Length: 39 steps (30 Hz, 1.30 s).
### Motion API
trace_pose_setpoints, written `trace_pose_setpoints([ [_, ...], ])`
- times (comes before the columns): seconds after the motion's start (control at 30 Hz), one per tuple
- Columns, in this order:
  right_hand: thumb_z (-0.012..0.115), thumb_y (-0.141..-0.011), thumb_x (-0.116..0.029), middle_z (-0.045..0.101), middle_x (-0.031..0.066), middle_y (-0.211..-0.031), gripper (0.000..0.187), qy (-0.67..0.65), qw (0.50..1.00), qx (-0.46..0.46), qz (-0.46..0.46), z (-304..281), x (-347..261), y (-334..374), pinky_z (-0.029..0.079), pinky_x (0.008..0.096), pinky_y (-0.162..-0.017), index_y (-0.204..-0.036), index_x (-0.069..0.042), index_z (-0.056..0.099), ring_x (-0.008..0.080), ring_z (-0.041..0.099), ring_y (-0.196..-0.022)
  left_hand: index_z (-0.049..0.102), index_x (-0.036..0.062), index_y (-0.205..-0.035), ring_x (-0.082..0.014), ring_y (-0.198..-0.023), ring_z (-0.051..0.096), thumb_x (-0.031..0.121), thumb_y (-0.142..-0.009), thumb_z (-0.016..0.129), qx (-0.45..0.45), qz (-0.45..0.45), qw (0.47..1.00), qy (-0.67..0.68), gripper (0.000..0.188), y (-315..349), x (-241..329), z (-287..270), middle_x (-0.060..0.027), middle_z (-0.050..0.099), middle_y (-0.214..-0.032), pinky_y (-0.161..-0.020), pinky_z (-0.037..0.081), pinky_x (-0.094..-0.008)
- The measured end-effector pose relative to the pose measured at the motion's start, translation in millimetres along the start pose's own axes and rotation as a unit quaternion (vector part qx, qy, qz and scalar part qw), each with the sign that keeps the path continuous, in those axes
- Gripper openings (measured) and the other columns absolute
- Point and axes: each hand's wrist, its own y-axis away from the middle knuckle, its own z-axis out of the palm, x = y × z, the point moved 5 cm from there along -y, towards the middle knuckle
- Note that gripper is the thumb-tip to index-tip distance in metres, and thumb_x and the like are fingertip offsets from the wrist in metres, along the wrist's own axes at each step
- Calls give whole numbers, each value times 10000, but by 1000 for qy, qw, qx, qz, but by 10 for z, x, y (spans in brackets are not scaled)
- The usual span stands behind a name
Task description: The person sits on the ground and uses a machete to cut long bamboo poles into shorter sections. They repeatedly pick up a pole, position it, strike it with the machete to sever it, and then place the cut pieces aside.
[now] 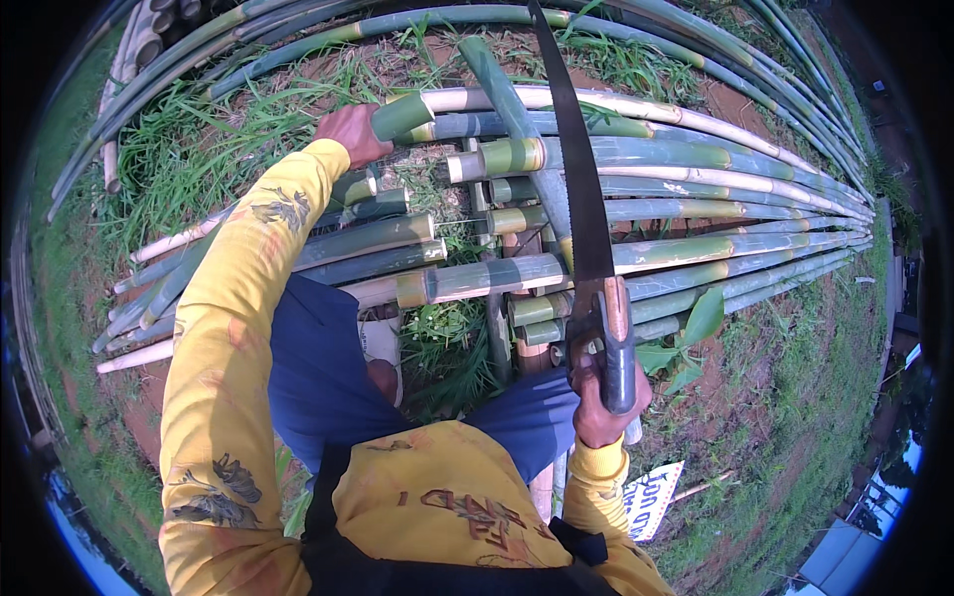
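Observation:
My left hand (353,135), at the end of a yellow sleeve, is closed around a short green bamboo piece (401,117) at the upper left; part of the piece is hidden behind the hand. In my right hand (604,399) is the dark handle of a handsaw (576,164). Its long, dark blade points away from me and passes over several long bamboo poles (686,157). Whether the blade touches any pole, I cannot tell. The bamboo piece lies near the cut end of a pale pole, left of the blade.
Shorter bamboo pieces (363,241) lie in a pile at the left. A slanting bamboo post (494,81) stands among the long poles. More poles (338,37) curve across the far side. Grass, bare soil, a leafy sprig (704,316) and a white printed board (651,502) lie around.

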Motion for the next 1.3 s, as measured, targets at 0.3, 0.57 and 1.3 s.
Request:
trace_pose_setpoints([
  [0.3, 639, -889, -81, 612, 65, -632, 123, 16, 981, 188, -39, -503, -17, 80, 444, 265, -518, -927, 35, 621, 122, 576, -537, 653, 57, -1281, -398, -938, 729, 409, -726, 783, -50, 42, 991, -116, 670, 5, -590, 154, -220, 749, -979, -886, 566, -500],
  [0.57, 639, -920, -65, 564, 42, -622, 249, 22, 951, 310, 0, -500, -119, 274, 427, 258, -532, -1132, 65, 646, 111, 527, -539, 574, 67, -1371, -382, -1212, 624, 503, -809, 774, -113, 93, 976, -163, 740, -188, -1016, 776, -211, 632, -1341, -1094, 448, -484],
  [1.3, 699, -863, -35, 482, 310, -1487, 726, 306, 850, 292, 315, -1871, 2137, 2950, 385, 457, -1159, -1510, 57, 382, 452, 479, -1388, 650, 44, -1237, -291, -916, 719, 257, -818, 832, -89, 199, 969, 116, 504, -177, 364, 499, -155, 722, -1099, -861, 558, -417],
])
